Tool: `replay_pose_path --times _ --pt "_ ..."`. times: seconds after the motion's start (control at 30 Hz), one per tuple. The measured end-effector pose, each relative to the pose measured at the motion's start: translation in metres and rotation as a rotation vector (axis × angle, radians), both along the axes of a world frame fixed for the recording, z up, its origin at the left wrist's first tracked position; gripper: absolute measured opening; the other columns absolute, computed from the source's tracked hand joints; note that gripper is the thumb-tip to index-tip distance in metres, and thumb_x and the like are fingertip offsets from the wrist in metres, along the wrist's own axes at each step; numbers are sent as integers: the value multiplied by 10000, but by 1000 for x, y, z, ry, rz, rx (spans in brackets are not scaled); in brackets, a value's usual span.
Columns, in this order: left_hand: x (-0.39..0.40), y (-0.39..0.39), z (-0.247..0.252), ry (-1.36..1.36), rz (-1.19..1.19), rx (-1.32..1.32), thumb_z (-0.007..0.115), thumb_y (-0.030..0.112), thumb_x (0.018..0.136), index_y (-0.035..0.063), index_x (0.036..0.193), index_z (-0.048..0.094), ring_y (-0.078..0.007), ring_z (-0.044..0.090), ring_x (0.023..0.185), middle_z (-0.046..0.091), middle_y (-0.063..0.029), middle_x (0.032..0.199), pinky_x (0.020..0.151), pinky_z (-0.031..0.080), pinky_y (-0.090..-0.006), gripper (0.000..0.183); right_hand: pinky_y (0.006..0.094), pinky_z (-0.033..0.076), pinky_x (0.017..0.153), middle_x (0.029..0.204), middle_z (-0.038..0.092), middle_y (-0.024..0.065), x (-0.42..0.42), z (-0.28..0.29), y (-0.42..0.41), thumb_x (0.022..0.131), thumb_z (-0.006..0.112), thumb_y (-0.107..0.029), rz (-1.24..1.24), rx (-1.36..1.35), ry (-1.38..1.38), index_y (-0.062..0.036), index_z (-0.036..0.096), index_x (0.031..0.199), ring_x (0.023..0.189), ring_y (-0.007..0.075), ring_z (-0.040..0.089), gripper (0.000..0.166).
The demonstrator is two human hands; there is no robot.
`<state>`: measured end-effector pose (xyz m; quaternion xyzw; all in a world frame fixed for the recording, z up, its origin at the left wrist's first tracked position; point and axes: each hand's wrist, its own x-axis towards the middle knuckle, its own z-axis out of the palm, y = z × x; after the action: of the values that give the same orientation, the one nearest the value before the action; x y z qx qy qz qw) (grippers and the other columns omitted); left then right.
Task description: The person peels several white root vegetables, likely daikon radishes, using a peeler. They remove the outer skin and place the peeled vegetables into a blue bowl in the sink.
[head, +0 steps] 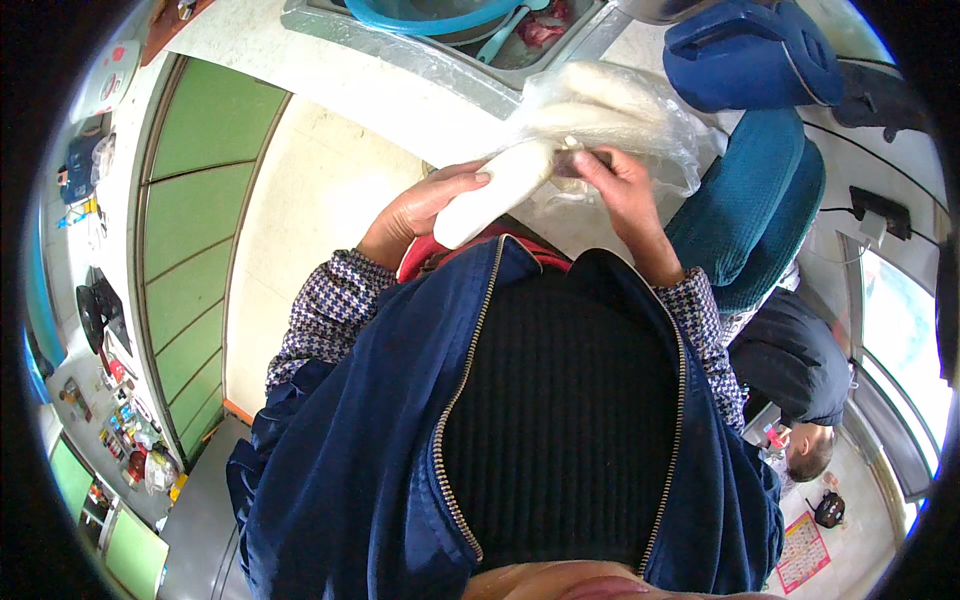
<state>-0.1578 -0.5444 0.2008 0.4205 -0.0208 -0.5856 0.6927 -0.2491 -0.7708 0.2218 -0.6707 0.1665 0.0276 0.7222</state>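
My left hand (pixel 439 196) is closed around a thick white root vegetable (pixel 499 193), which looks like a peeled daikon radish, tilted with its upper end to the right. At that end, my right hand (pixel 611 176) grips a dark, blurred tool (pixel 566 163), perhaps a knife or peeler; its shape is partly hidden by the fingers. A small pale piece (pixel 572 141) shows just above it. Behind my hands lies a clear plastic bag (pixel 619 112) with several long pale roots inside, close to the right hand.
A metal sink (pixel 465 75) ahead holds a blue basin (pixel 420 26), a light-blue brush or spoon (pixel 501 37) and reddish raw meat (pixel 540 31). A blue jug (pixel 750 60) and teal padded cloth (pixel 742 202) are at right. Another person (pixel 795 360) sits farther right. Green cabinets (pixel 199 225) stand left.
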Motion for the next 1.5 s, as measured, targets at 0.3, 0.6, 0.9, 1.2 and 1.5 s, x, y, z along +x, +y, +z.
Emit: replay_pose_path --times 0.3,0.6,0.9,1.2,1.5 --pt "11 -4 22 68 -142 -94 478 315 834 12 1340 253 -175 609 774 554 -173 1064 638 527 -257 632 300 501 733 923 610 115 2 10 -11 818 587 -135 -188 358 160 72 572 985 817 186 598 266" --pt "10 1 22 -64 -165 31 662 245 698 -11 1325 256 -176 609 789 562 -180 1014 656 521 -248 790 247 455 674 816 620 66 2 17 4 809 608 -195 166 -270 17 -6 646 857 757 134 577 199" --pt "8 13 7 242 -125 -62 727 284 587 -87 1278 284 -224 605 830 557 -214 1033 753 504 -280 900 286 497 685 834 624 105 7 36 3 845 558 -147 41 202 84 42 571 911 757 161 605 200" --pt "9 -15 -1 461 297 -481 522 407 839 -9 1204 407 -305 574 898 548 -209 1013 747 514 -364 565 274 508 683 872 619 102 12 24 16 841 556 -107 -114 277 50 46 573 959 759 178 613 194" --pt "33 -41 2 405 633 -292 550 391 820 3 1143 428 -254 504 1004 525 -133 1069 918 392 -402 519 252 479 746 877 622 64 15 31 40 814 600 -87 -178 295 -24 35 592 943 783 117 581 177"
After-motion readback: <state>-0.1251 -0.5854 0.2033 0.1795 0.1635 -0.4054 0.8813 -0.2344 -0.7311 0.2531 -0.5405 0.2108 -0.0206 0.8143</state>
